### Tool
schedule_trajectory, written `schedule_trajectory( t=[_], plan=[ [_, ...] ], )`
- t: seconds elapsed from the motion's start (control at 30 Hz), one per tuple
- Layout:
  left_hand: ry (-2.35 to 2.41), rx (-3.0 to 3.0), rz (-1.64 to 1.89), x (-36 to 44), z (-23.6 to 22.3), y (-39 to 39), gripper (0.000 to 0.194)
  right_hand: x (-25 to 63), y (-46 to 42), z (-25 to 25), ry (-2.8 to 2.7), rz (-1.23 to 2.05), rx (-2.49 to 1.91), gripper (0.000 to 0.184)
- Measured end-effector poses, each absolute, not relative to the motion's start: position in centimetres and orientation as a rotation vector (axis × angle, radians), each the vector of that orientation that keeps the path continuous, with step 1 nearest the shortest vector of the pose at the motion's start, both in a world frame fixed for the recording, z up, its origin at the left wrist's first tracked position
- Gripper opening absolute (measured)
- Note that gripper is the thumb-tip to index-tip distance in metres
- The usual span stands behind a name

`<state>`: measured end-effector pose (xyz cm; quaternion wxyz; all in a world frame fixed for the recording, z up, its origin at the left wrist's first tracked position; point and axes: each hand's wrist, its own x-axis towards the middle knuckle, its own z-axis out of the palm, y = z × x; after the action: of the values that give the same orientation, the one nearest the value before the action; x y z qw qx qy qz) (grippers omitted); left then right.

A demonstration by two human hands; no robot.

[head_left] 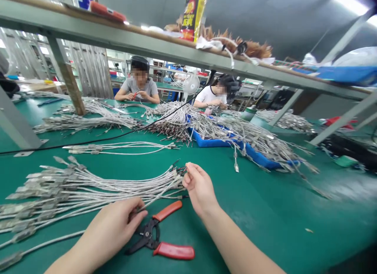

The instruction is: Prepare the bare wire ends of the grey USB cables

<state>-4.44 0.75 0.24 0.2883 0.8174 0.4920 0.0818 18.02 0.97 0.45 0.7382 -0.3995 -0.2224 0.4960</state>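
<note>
My left hand is closed around a white cable, whose plug end trails out to the lower left. At that cable's far tip, my right hand pinches the thin stripped wires with thumb and fingertips. Beneath and beyond lies a bundle of white cables, connectors to the left and bare wire ends to the right. A wire stripper with red handles rests on the green table just right of my left hand, its handles spread apart.
A few cables lie behind the bundle. Farther back are heaped cables and blue trays. A black cord crosses the table. Overhead runs a shelf on metal legs. Two people work opposite.
</note>
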Motion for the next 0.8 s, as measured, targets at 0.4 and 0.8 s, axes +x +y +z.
schedule_trajectory(
  t=[0.4,0.8],
  plan=[
    [1.287,2.208,0.189,-5.6,0.1,2.8,0.036,28.5,5.3,-1.5,-0.204,0.756,-0.981,0.023],
    [1.557,2.603,0.023,-8.1,8.5,5.6,0.04,27.7,6.2,-2.9,-0.29,0.921,-1.009,0.02]
  ],
)
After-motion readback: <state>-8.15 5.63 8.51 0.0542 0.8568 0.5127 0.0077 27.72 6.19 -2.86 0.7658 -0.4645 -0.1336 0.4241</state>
